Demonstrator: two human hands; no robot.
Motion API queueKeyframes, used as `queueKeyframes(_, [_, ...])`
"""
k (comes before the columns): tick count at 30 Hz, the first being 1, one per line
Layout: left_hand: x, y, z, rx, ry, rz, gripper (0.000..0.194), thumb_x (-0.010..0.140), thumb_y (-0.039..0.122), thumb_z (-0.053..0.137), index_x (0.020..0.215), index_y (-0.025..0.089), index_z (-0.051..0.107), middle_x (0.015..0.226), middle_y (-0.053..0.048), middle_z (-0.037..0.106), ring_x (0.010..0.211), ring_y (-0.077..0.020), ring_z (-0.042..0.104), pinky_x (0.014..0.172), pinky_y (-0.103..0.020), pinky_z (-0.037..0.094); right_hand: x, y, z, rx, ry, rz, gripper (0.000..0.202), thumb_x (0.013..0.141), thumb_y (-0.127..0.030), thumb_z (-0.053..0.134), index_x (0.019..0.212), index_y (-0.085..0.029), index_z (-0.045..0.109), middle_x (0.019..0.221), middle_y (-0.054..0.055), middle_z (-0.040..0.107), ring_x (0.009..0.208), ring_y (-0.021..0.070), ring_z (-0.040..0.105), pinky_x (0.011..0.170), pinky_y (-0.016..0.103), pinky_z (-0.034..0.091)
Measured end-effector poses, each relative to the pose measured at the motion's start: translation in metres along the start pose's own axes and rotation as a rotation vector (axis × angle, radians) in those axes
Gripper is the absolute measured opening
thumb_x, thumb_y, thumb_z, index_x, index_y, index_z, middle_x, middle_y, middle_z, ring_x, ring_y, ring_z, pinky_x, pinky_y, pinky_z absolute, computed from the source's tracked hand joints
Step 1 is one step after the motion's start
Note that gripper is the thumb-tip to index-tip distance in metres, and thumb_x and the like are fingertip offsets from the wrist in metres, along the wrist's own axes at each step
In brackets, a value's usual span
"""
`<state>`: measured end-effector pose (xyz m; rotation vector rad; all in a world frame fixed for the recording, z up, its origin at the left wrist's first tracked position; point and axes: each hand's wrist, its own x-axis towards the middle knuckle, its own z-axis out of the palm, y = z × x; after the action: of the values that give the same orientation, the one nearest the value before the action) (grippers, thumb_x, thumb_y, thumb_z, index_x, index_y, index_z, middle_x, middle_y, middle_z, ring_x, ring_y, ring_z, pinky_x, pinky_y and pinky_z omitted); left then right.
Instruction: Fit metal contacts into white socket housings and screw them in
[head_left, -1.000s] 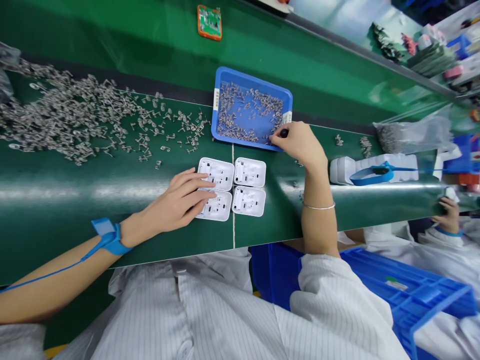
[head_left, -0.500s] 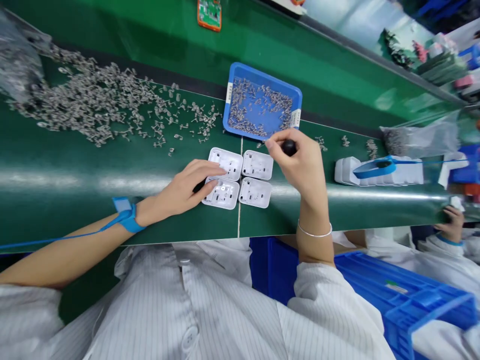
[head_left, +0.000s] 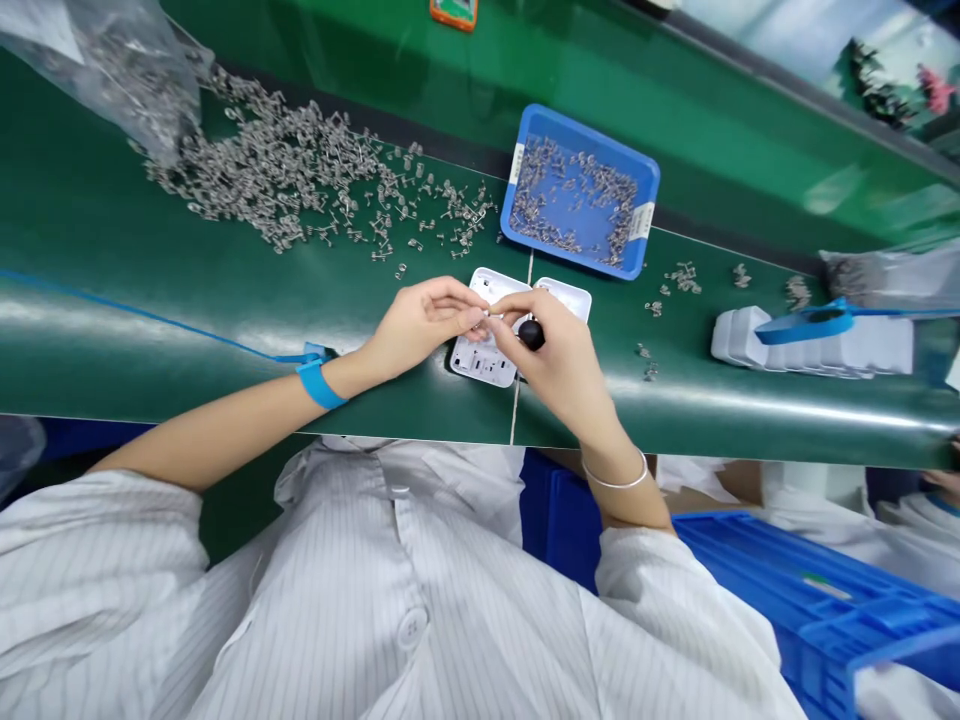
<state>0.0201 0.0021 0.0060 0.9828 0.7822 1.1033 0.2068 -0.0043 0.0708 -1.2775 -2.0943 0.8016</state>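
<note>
My left hand (head_left: 435,322) and my right hand (head_left: 555,350) meet at the fingertips above white plastic housings. Thumb and fingers of the left are pinched; whatever is between them is too small to make out. A tool with a round black end (head_left: 531,334) sits in the right palm, its other end hidden by my fingers. Beneath the hands lie a lower left housing (head_left: 484,364), an upper left housing (head_left: 495,284) and an upper right housing (head_left: 568,298), open side up and partly covered. Beyond them is a blue tray (head_left: 581,258) holding small metal springs.
A heap of springs (head_left: 277,170) spreads across the green bench at left, beside a clear bag (head_left: 142,90). Small spring clusters (head_left: 684,277) lie to the right. Stacked white housings (head_left: 814,342) carry a blue strap (head_left: 806,323). A blue crate (head_left: 810,590) stands below the bench.
My right hand has come from the blue tray's front edge down to the housings. My left hand has lifted off the left housings and met it. The view has shifted left.
</note>
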Motion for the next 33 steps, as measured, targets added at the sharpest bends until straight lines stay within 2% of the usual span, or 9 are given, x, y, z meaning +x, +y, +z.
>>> queueKeyframes(4, [-0.001,-0.004,0.002,-0.036,0.057,0.013,0.036,0.083,0.036,0.083,0.111,0.016,0.071,0.097,-0.004,0.076,0.091,-0.0143,0.076,0.087,-0.025,0.064,-0.011,-0.001,0.010,-0.016,0.103,0.060,0.010,0.094,-0.029,0.068,0.099,-0.022,0.063,0.093,-0.001,0.068,0.079,0.0124,0.063,0.074,0.028,0.049])
queueKeyframes(8, [-0.006,-0.005,0.006,0.076,0.092,0.073,0.027,0.087,0.030,0.079,0.109,0.017,0.072,0.106,-0.004,0.076,0.101,-0.0157,0.074,0.090,-0.025,0.063,-0.016,-0.001,0.021,-0.112,0.184,0.055,0.004,0.092,-0.023,0.070,0.094,-0.022,0.066,0.088,-0.002,0.067,0.078,0.0111,0.062,0.070,0.025,0.048])
queueKeyframes(15, [-0.014,-0.003,0.009,0.226,0.104,0.217,0.019,0.091,0.033,0.076,0.103,0.018,0.071,0.104,-0.004,0.075,0.095,-0.0148,0.075,0.084,-0.023,0.063,-0.018,-0.004,0.026,-0.148,0.228,0.075,0.004,0.092,-0.025,0.069,0.095,-0.024,0.068,0.087,-0.003,0.067,0.070,0.0100,0.058,0.062,0.025,0.044])
queueKeyframes(18, [-0.016,-0.002,0.011,0.229,0.105,0.233,0.020,0.090,0.032,0.077,0.103,0.018,0.070,0.101,-0.004,0.076,0.095,-0.0150,0.075,0.082,-0.022,0.064,-0.020,-0.005,0.029,-0.170,0.258,0.062,0.005,0.092,-0.026,0.069,0.097,-0.024,0.068,0.085,-0.003,0.067,0.067,0.0095,0.057,0.061,0.025,0.043])
queueKeyframes(21, [-0.017,-0.002,0.010,0.210,0.064,0.216,0.028,0.091,0.033,0.078,0.112,0.018,0.067,0.105,-0.005,0.075,0.101,-0.0171,0.075,0.091,-0.026,0.064,-0.021,-0.001,0.028,-0.202,0.280,0.037,0.004,0.093,-0.026,0.067,0.095,-0.023,0.069,0.084,-0.003,0.067,0.070,0.0103,0.058,0.065,0.026,0.044])
queueKeyframes(24, [-0.017,-0.002,0.007,0.275,0.001,0.285,0.037,0.095,0.035,0.072,0.128,0.024,0.062,0.127,-0.006,0.069,0.123,-0.0210,0.066,0.109,-0.036,0.057,-0.024,0.009,0.016,-0.219,0.303,0.131,0.006,0.093,-0.028,0.064,0.094,-0.024,0.070,0.082,-0.003,0.067,0.071,0.0115,0.059,0.069,0.027,0.046])
queueKeyframes(27, [-0.015,-0.003,0.000,0.462,0.002,0.399,0.035,0.099,0.038,0.065,0.133,0.030,0.061,0.143,-0.005,0.057,0.138,-0.0239,0.053,0.118,-0.042,0.049,-0.030,0.025,-0.002,-0.241,0.340,0.304,0.007,0.089,-0.028,0.065,0.091,-0.024,0.071,0.079,-0.002,0.067,0.071,0.0131,0.060,0.071,0.029,0.047])
queueKeyframes(30, [-0.013,-0.006,-0.006,0.592,0.064,0.436,0.028,0.100,0.039,0.062,0.127,0.030,0.064,0.141,-0.006,0.056,0.139,-0.0253,0.051,0.117,-0.044,0.048,-0.035,0.040,-0.012,-0.256,0.270,0.432,0.007,0.085,-0.026,0.067,0.087,-0.022,0.072,0.077,-0.001,0.068,0.070,0.0143,0.060,0.070,0.030,0.045])
queueKeyframes(33, [-0.010,-0.008,-0.008,0.613,0.137,0.393,0.021,0.098,0.034,0.063,0.118,0.028,0.066,0.136,-0.006,0.057,0.136,-0.0257,0.052,0.114,-0.043,0.049,-0.038,0.047,-0.013,-0.257,0.207,0.479,0.007,0.083,-0.025,0.067,0.086,-0.021,0.072,0.079,0.000,0.070,0.070,0.0145,0.060,0.068,0.030,0.043])
